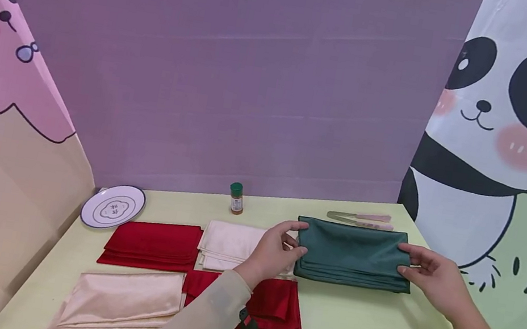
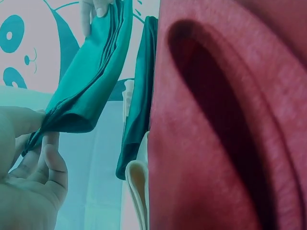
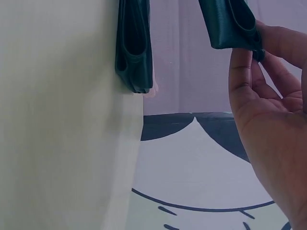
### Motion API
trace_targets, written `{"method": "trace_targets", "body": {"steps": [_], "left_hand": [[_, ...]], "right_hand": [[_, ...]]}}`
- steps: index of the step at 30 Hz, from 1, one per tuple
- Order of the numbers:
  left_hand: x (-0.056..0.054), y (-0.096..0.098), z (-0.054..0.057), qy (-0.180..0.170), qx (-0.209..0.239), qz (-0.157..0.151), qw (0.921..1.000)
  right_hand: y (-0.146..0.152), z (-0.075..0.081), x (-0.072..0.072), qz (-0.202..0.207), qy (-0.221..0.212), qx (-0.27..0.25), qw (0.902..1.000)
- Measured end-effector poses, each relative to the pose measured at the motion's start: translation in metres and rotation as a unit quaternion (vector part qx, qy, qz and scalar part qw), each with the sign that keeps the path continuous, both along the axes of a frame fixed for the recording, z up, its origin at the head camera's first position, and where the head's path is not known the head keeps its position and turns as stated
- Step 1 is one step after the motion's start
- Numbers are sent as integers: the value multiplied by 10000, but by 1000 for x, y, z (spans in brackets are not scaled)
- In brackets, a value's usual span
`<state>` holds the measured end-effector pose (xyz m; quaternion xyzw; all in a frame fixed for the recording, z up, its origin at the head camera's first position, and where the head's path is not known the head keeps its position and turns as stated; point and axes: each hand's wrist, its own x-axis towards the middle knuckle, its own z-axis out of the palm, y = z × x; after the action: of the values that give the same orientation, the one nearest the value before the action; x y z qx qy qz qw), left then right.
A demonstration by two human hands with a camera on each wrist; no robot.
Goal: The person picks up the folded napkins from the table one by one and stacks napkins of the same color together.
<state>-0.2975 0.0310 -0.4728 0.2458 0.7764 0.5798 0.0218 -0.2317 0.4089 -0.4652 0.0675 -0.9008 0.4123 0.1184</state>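
Observation:
A folded dark green cloth napkin (image 1: 353,250) is held level above the right of the table. My left hand (image 1: 275,253) pinches its left end between thumb and fingers; my right hand (image 1: 437,278) pinches its right end. In the left wrist view the held napkin (image 2: 91,81) shows several layers, with my left hand (image 2: 33,167) at its near end. A second folded green napkin (image 2: 139,100) lies on the table beneath it, apart from it. The right wrist view shows this lower napkin (image 3: 134,48) as well, and my right hand (image 3: 268,105) gripping the upper one (image 3: 225,26).
Folded red napkins (image 1: 153,242) and cream napkins (image 1: 123,300) lie left and centre. A white plate (image 1: 96,210) leans at the back left corner. A green-capped jar (image 1: 236,199) stands at the back. Two pink-handled utensils (image 1: 374,217) lie behind the green napkin.

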Motion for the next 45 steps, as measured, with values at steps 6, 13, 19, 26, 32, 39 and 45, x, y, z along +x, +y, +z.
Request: {"method": "trace_targets", "body": {"steps": [6, 13, 19, 26, 32, 39, 45], "left_hand": [[-5, 1, 0, -130, 30, 31, 9999], [-12, 2, -2, -134, -121, 109, 9998], [-16, 5, -8, -254, -279, 78, 9993], [-20, 11, -11, -463, -253, 13, 9986], [-24, 13, -13, -580, -280, -22, 9979], [-27, 21, -17, -662, -505, -7, 9965], [-26, 25, -15, -628, -681, 43, 9957]], "right_hand": [[-2, 0, -6, 233, 136, 108, 9996], [-6, 0, -10, 191, 37, 58, 9998], [-1, -3, -12, 98, -97, -90, 9999], [3, -9, -15, 14, -241, -292, 9993], [7, -14, -18, -185, -472, -333, 9982], [11, -11, -17, -99, -710, -454, 9964], [15, -13, -17, -28, -900, -513, 9946]]}}
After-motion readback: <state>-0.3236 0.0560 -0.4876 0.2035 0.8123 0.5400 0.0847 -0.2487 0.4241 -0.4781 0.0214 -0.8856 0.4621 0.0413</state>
